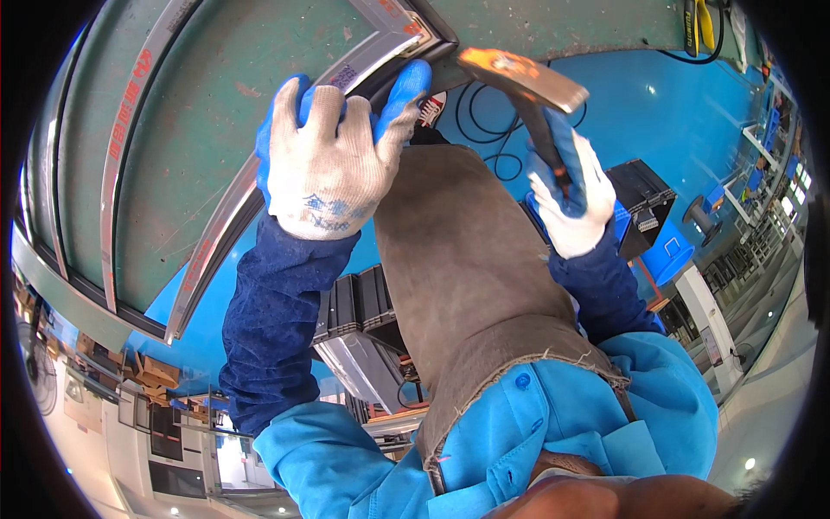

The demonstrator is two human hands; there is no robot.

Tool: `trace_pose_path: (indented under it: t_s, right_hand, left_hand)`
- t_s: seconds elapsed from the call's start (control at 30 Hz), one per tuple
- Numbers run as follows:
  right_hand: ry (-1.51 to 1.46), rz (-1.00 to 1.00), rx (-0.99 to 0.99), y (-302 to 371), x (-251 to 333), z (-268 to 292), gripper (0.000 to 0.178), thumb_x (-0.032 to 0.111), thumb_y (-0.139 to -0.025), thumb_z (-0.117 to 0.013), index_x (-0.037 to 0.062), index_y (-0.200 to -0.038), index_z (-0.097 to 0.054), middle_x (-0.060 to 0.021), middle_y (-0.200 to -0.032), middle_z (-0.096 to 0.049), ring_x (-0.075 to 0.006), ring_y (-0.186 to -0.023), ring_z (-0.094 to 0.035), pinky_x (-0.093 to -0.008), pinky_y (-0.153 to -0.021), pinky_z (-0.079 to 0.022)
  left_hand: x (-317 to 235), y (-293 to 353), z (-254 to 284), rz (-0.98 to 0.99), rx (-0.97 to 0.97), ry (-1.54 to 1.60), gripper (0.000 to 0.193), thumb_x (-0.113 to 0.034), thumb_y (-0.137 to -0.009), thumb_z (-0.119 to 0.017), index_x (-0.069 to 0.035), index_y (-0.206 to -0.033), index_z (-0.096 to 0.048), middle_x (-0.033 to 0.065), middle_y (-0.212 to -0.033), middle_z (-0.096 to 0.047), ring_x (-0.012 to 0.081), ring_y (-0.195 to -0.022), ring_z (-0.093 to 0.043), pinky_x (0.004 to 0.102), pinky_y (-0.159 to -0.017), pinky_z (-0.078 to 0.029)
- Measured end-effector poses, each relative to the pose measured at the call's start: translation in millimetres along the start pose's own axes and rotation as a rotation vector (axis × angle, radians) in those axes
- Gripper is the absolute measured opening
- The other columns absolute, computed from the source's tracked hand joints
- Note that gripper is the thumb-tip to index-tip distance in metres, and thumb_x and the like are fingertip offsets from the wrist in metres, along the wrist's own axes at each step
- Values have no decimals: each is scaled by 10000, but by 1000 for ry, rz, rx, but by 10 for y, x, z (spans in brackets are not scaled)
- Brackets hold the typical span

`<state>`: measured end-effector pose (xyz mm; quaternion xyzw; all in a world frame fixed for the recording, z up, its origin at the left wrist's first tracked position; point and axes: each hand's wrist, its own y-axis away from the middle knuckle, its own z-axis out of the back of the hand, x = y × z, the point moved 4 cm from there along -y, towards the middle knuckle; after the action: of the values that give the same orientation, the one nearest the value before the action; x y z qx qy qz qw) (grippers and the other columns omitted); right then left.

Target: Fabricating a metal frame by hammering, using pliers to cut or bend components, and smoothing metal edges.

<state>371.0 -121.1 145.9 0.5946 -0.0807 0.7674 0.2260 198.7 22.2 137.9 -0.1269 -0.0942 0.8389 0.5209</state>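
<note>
My left hand [333, 164], in a white knit glove with blue coating, presses on a grey metal frame [379, 54] with red print and dark edging. Its fingers are bent over the frame's bar, and the thumb points up toward the mitred corner [430, 36]. In my right hand [581, 190], gloved the same way, is a hammer [529, 80], gripped by its dark handle. The hammer's head, worn orange and bare metal, is raised just right of that corner, apart from it. Some of the left fingertips are hidden behind the hand.
The frame lies on a worn green worktable [251, 52]. Yellow-and-black handled tools [705, 30] rest at the far right. Black cable [488, 130] coils on the blue floor. Black bins [640, 195] and a blue bucket [670, 253] stand to my right; more dark bins [359, 298] are beside my left arm.
</note>
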Motion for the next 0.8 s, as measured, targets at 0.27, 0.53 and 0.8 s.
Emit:
trace_pose_path:
  t_s: [0.27,0.53,0.8]
  right_hand:
    - [346,131,-40,-115,106,-44,507,-129,-723,-674,-83,-1211,-544,-170,-1053,-636,-206,-821,-626,-251,-722,-495]
    - [12,33,-25,-69,-13,19,475,-144,-726,-587,-85,-1196,-558,-154,-996,-622,-154,-633,-545,-247,-547,-453]
    - [348,39,-19,-53,84,59,501,-124,-738,-629,-79,-1227,-534,-170,-1015,-618,-188,-741,-591,-257,-631,-485]
  left_hand:
    - [-60,-120,56,47,94,-19,158,-249,-855,-674,-102,-908,-694,57,-668,-558,214,-743,-502,504,-822,-473]
    - [-89,-138,104,133,136,-71,263,-295,-860,-659,-46,-780,-633,120,-792,-551,287,-749,-541,404,-708,-510]
    - [-60,-53,5,68,123,-50,260,-304,-857,-659,-53,-794,-634,116,-763,-547,288,-752,-547,408,-694,-512]
